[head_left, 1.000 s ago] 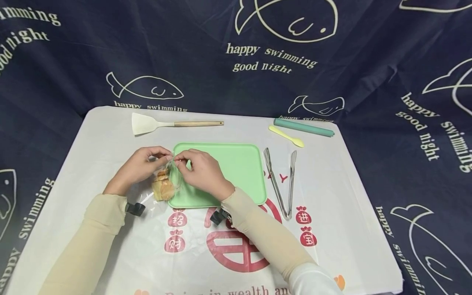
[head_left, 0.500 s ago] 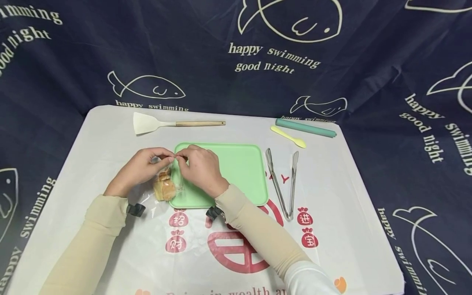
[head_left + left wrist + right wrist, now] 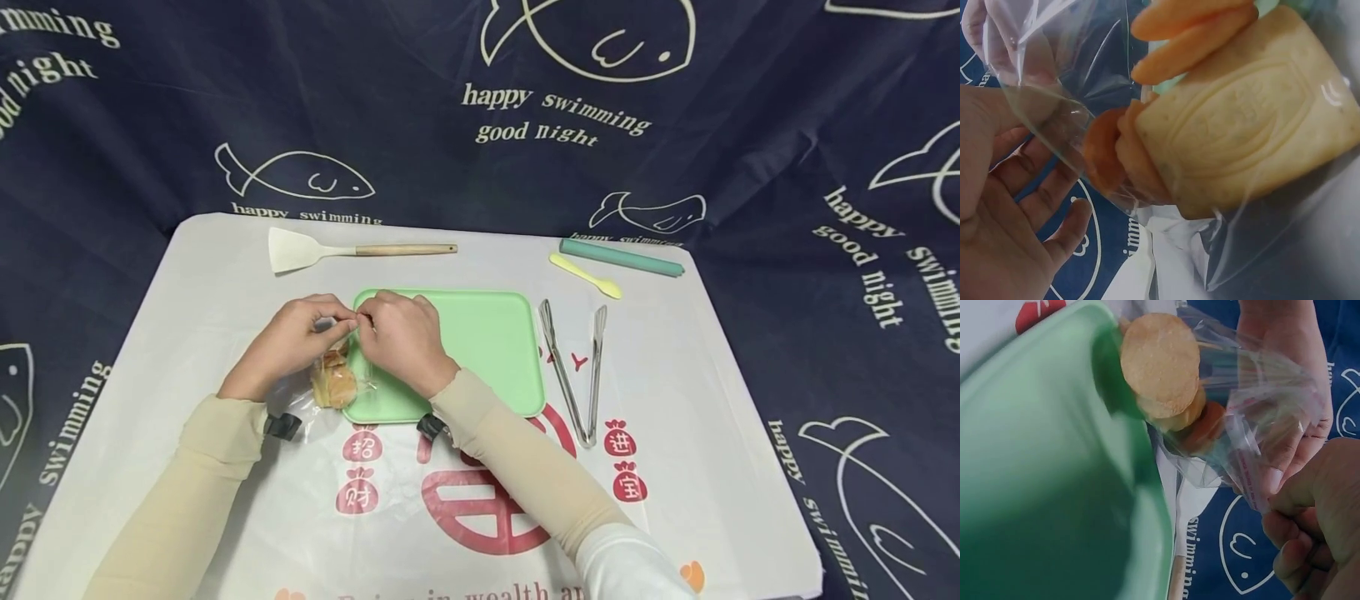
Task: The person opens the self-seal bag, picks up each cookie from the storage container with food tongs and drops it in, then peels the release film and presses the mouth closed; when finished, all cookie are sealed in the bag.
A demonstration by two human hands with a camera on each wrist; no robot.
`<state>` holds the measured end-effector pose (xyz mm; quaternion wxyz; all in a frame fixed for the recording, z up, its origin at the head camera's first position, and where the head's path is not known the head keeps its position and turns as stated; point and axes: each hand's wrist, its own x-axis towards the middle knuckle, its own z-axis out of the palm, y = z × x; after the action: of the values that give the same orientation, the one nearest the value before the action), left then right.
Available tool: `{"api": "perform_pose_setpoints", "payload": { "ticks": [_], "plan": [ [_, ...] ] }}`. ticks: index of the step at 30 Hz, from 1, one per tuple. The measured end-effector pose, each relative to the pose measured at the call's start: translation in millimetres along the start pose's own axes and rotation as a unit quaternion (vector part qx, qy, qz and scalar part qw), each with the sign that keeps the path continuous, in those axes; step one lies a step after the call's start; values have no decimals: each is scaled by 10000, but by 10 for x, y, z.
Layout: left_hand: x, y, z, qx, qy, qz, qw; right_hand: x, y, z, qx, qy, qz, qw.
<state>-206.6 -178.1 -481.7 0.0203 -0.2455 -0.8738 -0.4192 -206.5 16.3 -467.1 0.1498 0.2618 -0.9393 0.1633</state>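
A clear plastic bag (image 3: 1213, 369) hangs from both hands over the left edge of the green tray (image 3: 491, 350). Inside it are a rectangular cracker (image 3: 1235, 119) with an embossed oval and several round, orange-tan chips (image 3: 1160, 362). My left hand (image 3: 296, 337) pinches the bag near its top edge. Right beside it, my right hand (image 3: 405, 337) pinches the corner of the strip with red print along the bag's mouth, thumb against curled fingers. The fingertips of the two hands meet in the head view.
Behind the tray lies a white spatula (image 3: 296, 250) with a wooden handle. Metal tongs (image 3: 570, 375) lie spread to the tray's right. A yellow spoon (image 3: 585, 275) and a teal rod (image 3: 622, 257) are at the back right, before a dark blue curtain (image 3: 420, 108).
My right hand's fingers have curled in more and closed up against the left fingertips, and the right forearm has shifted slightly left. The bag stays at the tray's left edge.
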Motion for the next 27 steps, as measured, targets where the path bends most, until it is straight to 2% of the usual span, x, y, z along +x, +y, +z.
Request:
{"api": "perform_pose_setpoints", "payload": {
  "ticks": [6,13,16,20,23,27],
  "plan": [
    [-14,-7,17,45,-46,-212,9998,1,61,24,192,51,-7,9998],
    [-13,-10,0,55,-43,-378,9993,-31,142,24,939,351,105,9949],
    [-20,-10,-13,3,-36,-476,9989,-53,183,2,1235,252,301,9916],
    [-48,-8,-47,-201,15,-897,9958,-110,253,-57,1723,29,697,9826],
    [-69,-4,-67,-339,17,-1178,9925,-164,309,-97,2002,-162,851,9759],
    [-85,-7,-67,-391,-30,-1183,9922,-235,353,-144,2197,-411,825,9712]
  ]
}}
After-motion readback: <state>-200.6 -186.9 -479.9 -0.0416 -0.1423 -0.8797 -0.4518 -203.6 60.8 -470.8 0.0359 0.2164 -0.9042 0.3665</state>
